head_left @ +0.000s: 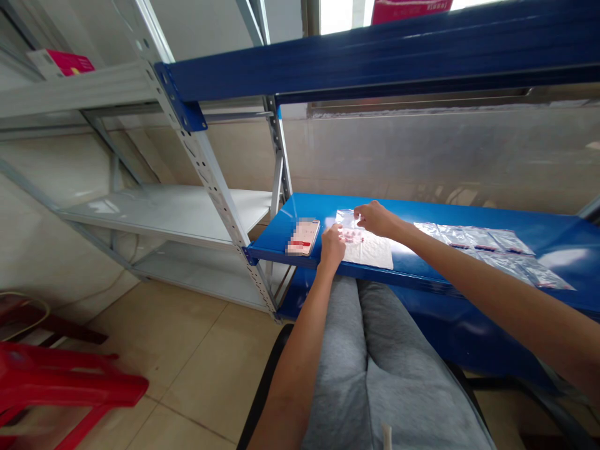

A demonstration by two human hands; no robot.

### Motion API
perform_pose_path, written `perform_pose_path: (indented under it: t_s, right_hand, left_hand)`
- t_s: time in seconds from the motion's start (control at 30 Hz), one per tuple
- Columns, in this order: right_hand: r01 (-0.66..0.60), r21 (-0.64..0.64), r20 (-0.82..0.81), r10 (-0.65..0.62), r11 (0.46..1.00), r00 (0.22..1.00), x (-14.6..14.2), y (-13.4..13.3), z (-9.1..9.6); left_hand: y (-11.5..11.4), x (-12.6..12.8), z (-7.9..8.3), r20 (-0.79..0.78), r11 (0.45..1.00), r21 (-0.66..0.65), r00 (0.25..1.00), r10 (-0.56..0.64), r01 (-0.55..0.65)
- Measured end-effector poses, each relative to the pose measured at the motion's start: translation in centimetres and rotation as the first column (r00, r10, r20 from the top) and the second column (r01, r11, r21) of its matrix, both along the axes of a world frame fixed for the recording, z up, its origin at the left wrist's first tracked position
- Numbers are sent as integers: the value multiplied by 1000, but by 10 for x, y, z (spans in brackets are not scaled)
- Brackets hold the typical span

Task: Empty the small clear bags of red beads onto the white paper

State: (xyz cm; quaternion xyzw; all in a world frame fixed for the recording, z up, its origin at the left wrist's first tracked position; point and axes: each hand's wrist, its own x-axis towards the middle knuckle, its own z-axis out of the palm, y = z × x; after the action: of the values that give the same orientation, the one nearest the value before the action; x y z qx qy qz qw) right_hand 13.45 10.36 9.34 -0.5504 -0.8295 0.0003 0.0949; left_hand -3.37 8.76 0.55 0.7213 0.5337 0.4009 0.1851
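Blue-painted metal makes up the long shelf point(276, 234) we sit at, our grey-trousered legs point(344, 337) tucked up to its front edge, probably so that both arms reach the top without stretching. Beyond our right forearm, flat see-through packets point(501, 240) lie in two rows, seemingly spread this way so each one shows and none crowds our working spot. Nearer the left end, a pale cloth point(370, 253) lies right in front of us, perhaps as a light backing that makes tiny things easy to spot. Our left hand point(332, 247) rests at its left side, fingers bent and close together, likely as a steady; our right hand point(374, 217) comes in from above, thumb and fingertips drawn near each other. Whether either is clamped on anything, we cannot tell. Left of the cloth sits a pinkish booklet or phone point(304, 236), just out of our way. Between our hands, at the cloth's far edge, lies a small see-through bag point(345, 217), and just below it on the cloth are small red pieces point(352, 237), too tiny for us to identify
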Motion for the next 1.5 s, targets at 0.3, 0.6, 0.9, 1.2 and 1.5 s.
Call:
perform_pose_path:
  t_s: [0.3, 0.6, 0.9, 1.2, 1.5]
  right_hand:
    - [11, 10, -11, -11, 1000, 1000, 3, -3, 1]
    - [50, 70, -51, -46, 996, 998, 10, -14, 11]
    - [221, -12, -706, -164, 975, 688, 34, -34, 3]
    - [138, -201, -979, -205, 970, 16, 7, -60, -67]
    - [221, -160, -946, -214, 962, 244, 23, -53, -57]
  left_hand:
    - [-12, -12, -6, -26, 998, 7, 997, 67, -67]
    - [-19, -14, 0, -1, 998, 16, 998, 58, -58]
    - [-24, -2, 11, 233, 995, -94, 972, 44, -23]
    - [-15, 30, 18, 781, 913, -258, 624, 6, 315]
    - [22, 21, 35, 608, 922, -217, 783, -131, 322]
